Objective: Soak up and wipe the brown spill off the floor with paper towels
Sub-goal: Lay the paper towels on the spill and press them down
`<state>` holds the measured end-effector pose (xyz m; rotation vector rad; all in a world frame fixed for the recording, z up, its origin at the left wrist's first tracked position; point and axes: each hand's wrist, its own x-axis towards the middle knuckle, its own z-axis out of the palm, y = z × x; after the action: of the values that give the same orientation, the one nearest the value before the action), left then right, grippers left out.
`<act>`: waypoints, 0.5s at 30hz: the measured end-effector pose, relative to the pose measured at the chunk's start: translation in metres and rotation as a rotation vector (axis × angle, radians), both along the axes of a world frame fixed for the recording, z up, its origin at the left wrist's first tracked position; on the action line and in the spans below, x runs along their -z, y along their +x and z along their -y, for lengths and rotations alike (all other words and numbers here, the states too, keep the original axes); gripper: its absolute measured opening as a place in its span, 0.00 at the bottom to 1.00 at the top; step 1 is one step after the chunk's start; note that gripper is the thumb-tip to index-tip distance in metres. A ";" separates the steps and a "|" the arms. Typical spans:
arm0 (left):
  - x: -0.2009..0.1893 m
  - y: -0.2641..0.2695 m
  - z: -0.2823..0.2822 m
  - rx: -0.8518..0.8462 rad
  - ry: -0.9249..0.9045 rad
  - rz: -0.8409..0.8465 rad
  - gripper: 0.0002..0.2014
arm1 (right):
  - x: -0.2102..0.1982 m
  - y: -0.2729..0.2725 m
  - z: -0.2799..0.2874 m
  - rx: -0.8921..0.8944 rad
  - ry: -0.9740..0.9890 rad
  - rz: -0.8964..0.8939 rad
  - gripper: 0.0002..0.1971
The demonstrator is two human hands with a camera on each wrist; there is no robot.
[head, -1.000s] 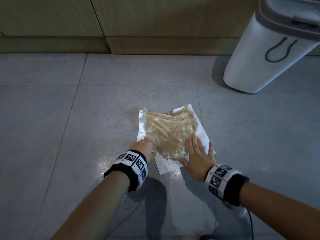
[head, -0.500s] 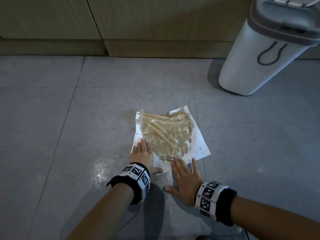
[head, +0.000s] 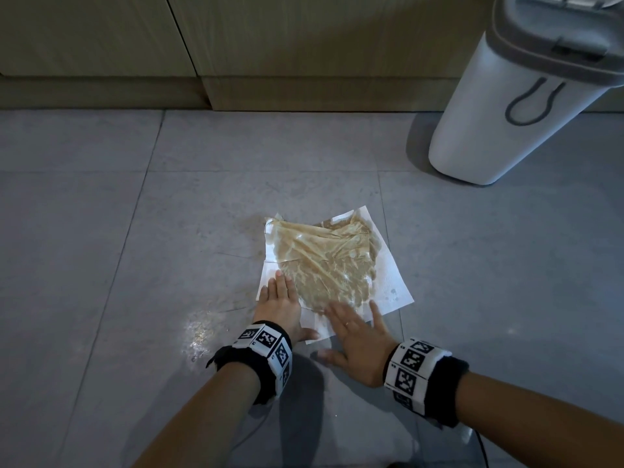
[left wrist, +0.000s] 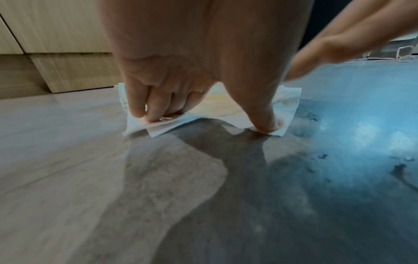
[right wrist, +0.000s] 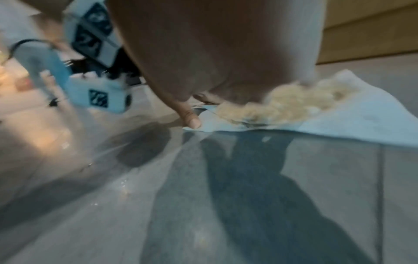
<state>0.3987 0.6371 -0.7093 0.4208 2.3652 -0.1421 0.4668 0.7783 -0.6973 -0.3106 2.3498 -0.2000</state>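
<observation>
White paper towels lie spread on the grey tile floor, their middle soaked brown by the spill. My left hand lies flat on the towels' near left corner. In the left wrist view its fingertips and thumb press the paper down. My right hand is blurred, with fingers spread over the towels' near edge. Its thumb touches the paper's corner beside the brown wet patch. Neither hand grips anything.
A white bin with a grey lid stands at the back right. Wooden cabinet fronts and a plinth run along the back. A wet sheen shows on the tile left of my left wrist, and faint brown streaks lie beside the towels' far left corner.
My left hand went from curled at the towels' edge to flat on them. My right hand slid left and toward me over the near edge. The towels have barely shifted.
</observation>
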 end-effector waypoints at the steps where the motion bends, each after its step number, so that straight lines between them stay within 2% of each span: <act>1: 0.000 0.000 0.000 0.000 0.004 0.001 0.58 | 0.002 -0.001 -0.004 0.084 0.005 -0.058 0.54; 3: 0.000 0.000 0.000 -0.001 0.004 -0.003 0.58 | 0.010 -0.001 -0.015 0.185 0.039 -0.105 0.55; 7: 0.002 0.000 -0.001 -0.004 -0.003 -0.008 0.59 | 0.021 0.001 -0.030 0.144 0.082 -0.021 0.61; 12: 0.003 0.000 -0.001 -0.004 -0.007 -0.011 0.59 | 0.022 -0.012 -0.035 0.306 0.108 -0.062 0.64; 13: 0.003 0.000 -0.001 -0.007 -0.008 -0.009 0.59 | 0.023 -0.015 -0.038 0.295 0.121 -0.043 0.64; 15: 0.004 -0.001 0.000 -0.005 -0.010 -0.002 0.59 | 0.022 -0.018 -0.042 0.299 0.118 0.005 0.55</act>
<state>0.3982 0.6376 -0.7133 0.4102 2.3661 -0.1520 0.4489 0.8206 -0.7191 0.0996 2.3827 -0.2029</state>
